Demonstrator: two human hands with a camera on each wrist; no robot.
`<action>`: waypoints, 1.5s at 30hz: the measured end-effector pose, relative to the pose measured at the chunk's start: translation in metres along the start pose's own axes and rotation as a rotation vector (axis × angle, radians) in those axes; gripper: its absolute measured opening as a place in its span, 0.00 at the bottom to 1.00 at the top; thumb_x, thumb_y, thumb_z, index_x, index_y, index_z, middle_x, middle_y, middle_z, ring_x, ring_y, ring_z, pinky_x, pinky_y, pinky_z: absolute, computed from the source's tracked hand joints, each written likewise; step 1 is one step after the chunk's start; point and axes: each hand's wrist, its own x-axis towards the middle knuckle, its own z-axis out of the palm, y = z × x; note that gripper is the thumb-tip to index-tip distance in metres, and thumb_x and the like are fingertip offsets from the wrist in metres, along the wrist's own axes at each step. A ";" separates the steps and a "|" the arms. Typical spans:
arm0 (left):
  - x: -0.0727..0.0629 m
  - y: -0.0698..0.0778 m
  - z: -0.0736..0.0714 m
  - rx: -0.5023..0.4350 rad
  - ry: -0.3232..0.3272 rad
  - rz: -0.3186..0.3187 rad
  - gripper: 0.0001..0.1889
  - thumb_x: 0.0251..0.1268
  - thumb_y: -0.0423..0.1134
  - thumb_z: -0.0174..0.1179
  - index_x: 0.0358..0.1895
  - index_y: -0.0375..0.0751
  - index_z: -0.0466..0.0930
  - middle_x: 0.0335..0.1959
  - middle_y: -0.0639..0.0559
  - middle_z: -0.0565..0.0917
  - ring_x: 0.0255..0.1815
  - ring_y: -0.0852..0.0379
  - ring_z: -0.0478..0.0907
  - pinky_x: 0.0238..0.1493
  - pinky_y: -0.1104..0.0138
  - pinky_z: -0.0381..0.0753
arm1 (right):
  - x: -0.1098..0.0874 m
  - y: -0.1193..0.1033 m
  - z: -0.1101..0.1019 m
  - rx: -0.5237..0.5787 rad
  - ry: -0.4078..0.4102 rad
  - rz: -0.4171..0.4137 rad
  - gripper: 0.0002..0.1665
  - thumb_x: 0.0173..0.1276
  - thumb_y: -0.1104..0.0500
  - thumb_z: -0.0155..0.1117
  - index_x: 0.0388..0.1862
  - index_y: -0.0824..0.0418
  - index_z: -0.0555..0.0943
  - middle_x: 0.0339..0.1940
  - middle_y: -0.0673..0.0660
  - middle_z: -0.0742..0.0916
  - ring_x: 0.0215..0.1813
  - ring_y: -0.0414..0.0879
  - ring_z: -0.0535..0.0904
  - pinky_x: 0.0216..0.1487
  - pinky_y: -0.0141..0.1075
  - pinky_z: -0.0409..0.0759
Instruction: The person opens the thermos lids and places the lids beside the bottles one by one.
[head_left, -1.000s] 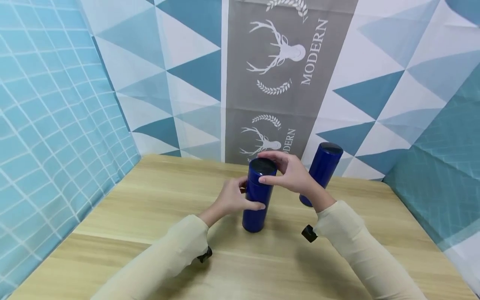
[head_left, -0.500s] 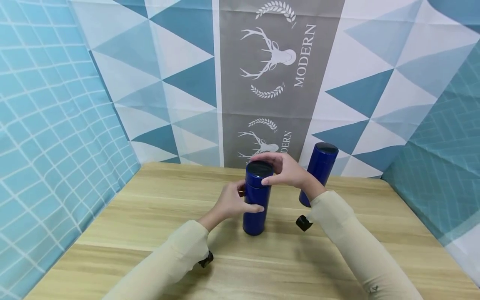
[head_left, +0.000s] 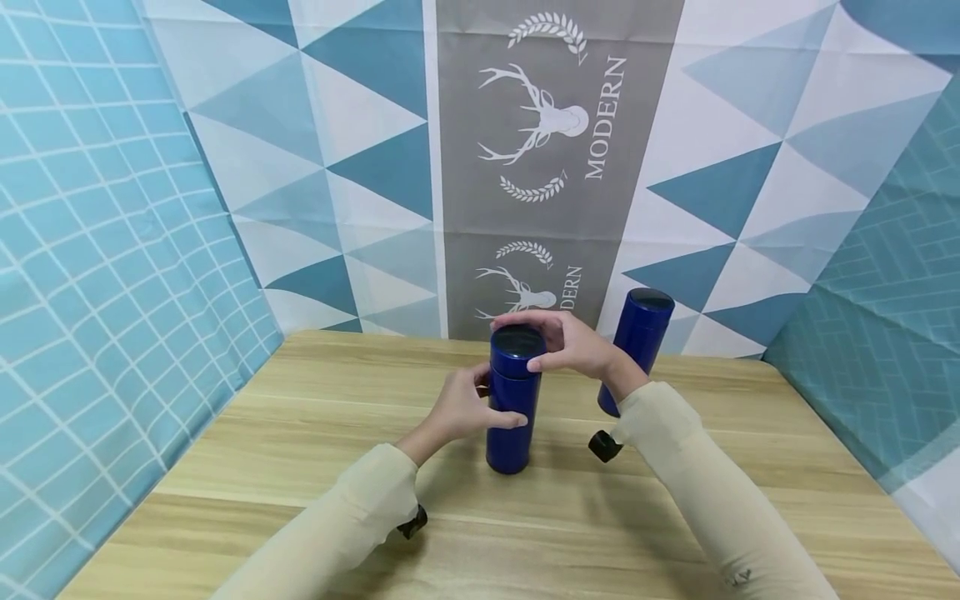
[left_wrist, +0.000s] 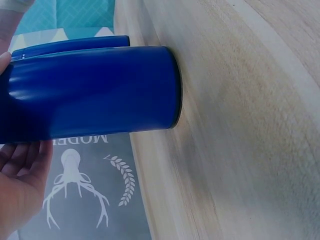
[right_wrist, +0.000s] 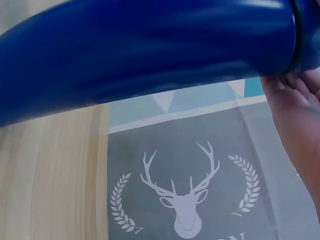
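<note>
An upright blue thermos flask (head_left: 513, 408) with a glossy black top is at the middle of the wooden table. My left hand (head_left: 463, 404) grips its body, the thumb across the near side and the fingers behind. Around the lid (head_left: 517, 350) my right hand (head_left: 573, 346) curls, its thumb on the near right side and its fingers reaching over the far edge. A seam shows just below the lid. In the left wrist view the flask's body (left_wrist: 100, 92) hides part of the second flask. The right wrist view shows the body (right_wrist: 150, 47) close up.
A second blue flask (head_left: 636, 350) stands behind my right wrist, partly hidden by it. The wooden table (head_left: 300, 417) ends at a patterned cloth backdrop (head_left: 375, 167) at the back. A blue tiled cloth (head_left: 112, 250) borders the left, a teal one (head_left: 892, 333) the right.
My right thumb has slid to the right along the lid's near side, while its fingers have moved left over the far edge. The left hand keeps its grip. The head view has shifted slightly.
</note>
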 end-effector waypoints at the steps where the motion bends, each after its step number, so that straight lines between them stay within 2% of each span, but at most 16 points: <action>1: 0.000 0.000 0.000 0.000 0.001 0.001 0.29 0.37 0.42 0.78 0.49 0.42 0.81 0.43 0.50 0.88 0.41 0.57 0.85 0.49 0.62 0.85 | -0.001 -0.001 0.002 0.000 0.005 0.001 0.41 0.62 0.61 0.68 0.71 0.69 0.62 0.70 0.59 0.73 0.70 0.41 0.71 0.69 0.33 0.73; 5: -0.001 -0.001 -0.001 0.004 0.004 -0.005 0.29 0.37 0.42 0.78 0.49 0.43 0.81 0.43 0.50 0.87 0.42 0.57 0.85 0.50 0.61 0.85 | -0.005 -0.004 0.009 -0.038 0.080 0.005 0.43 0.61 0.63 0.68 0.72 0.69 0.60 0.73 0.67 0.68 0.71 0.41 0.69 0.71 0.30 0.69; 8: -0.002 -0.001 -0.002 0.010 0.005 -0.007 0.29 0.37 0.42 0.78 0.49 0.44 0.80 0.44 0.51 0.87 0.42 0.57 0.85 0.50 0.61 0.85 | -0.008 -0.009 0.018 -0.145 0.198 0.018 0.42 0.59 0.63 0.70 0.71 0.66 0.63 0.71 0.65 0.71 0.70 0.45 0.71 0.71 0.30 0.68; 13: -0.002 0.000 -0.003 0.017 0.013 0.000 0.29 0.37 0.42 0.79 0.48 0.44 0.81 0.43 0.50 0.88 0.41 0.58 0.85 0.49 0.62 0.85 | -0.009 -0.019 0.040 -0.370 0.411 0.094 0.42 0.55 0.60 0.75 0.67 0.61 0.69 0.67 0.60 0.76 0.67 0.52 0.74 0.71 0.41 0.71; 16: -0.002 0.000 -0.004 0.018 0.016 -0.002 0.29 0.36 0.42 0.79 0.49 0.44 0.81 0.43 0.50 0.88 0.42 0.57 0.85 0.50 0.62 0.85 | -0.007 -0.022 0.050 -0.440 0.508 0.136 0.42 0.52 0.59 0.77 0.66 0.60 0.71 0.64 0.59 0.78 0.64 0.52 0.77 0.68 0.46 0.74; 19: -0.002 0.001 -0.004 0.018 0.015 -0.005 0.30 0.37 0.42 0.79 0.50 0.44 0.81 0.44 0.50 0.88 0.43 0.56 0.85 0.50 0.61 0.85 | -0.005 -0.023 0.056 -0.464 0.556 0.154 0.41 0.51 0.58 0.78 0.64 0.59 0.72 0.61 0.59 0.80 0.61 0.52 0.79 0.65 0.47 0.77; 23: -0.003 0.000 -0.004 0.016 0.008 0.000 0.29 0.37 0.42 0.79 0.50 0.43 0.81 0.43 0.49 0.88 0.43 0.56 0.86 0.49 0.63 0.86 | -0.005 -0.022 0.055 -0.395 0.525 0.169 0.38 0.53 0.59 0.76 0.64 0.60 0.73 0.60 0.59 0.81 0.60 0.53 0.79 0.65 0.48 0.76; 29: 0.000 0.000 -0.003 0.016 0.013 0.013 0.28 0.37 0.40 0.78 0.48 0.42 0.81 0.42 0.49 0.88 0.42 0.57 0.85 0.49 0.63 0.85 | -0.004 -0.019 0.037 -0.227 0.381 0.139 0.37 0.56 0.65 0.73 0.65 0.64 0.71 0.62 0.63 0.79 0.63 0.59 0.77 0.67 0.47 0.75; 36: -0.001 0.001 -0.004 0.016 0.000 0.010 0.29 0.37 0.41 0.78 0.49 0.42 0.80 0.43 0.48 0.88 0.43 0.56 0.85 0.50 0.61 0.85 | -0.003 -0.010 0.024 -0.168 0.273 0.091 0.38 0.56 0.63 0.73 0.65 0.65 0.71 0.63 0.66 0.78 0.63 0.62 0.75 0.66 0.44 0.76; 40: 0.000 0.000 -0.003 0.017 0.001 0.012 0.29 0.37 0.42 0.78 0.49 0.42 0.81 0.43 0.48 0.88 0.43 0.56 0.85 0.50 0.62 0.85 | -0.003 -0.007 0.018 -0.120 0.220 0.091 0.39 0.57 0.62 0.72 0.67 0.66 0.68 0.65 0.68 0.76 0.65 0.63 0.73 0.65 0.42 0.77; 45: 0.000 0.000 -0.001 0.009 0.000 0.013 0.29 0.37 0.42 0.78 0.49 0.41 0.81 0.43 0.48 0.88 0.43 0.56 0.85 0.49 0.63 0.86 | -0.003 -0.003 0.011 -0.068 0.166 0.086 0.41 0.57 0.63 0.72 0.68 0.68 0.66 0.67 0.64 0.74 0.66 0.62 0.72 0.64 0.40 0.78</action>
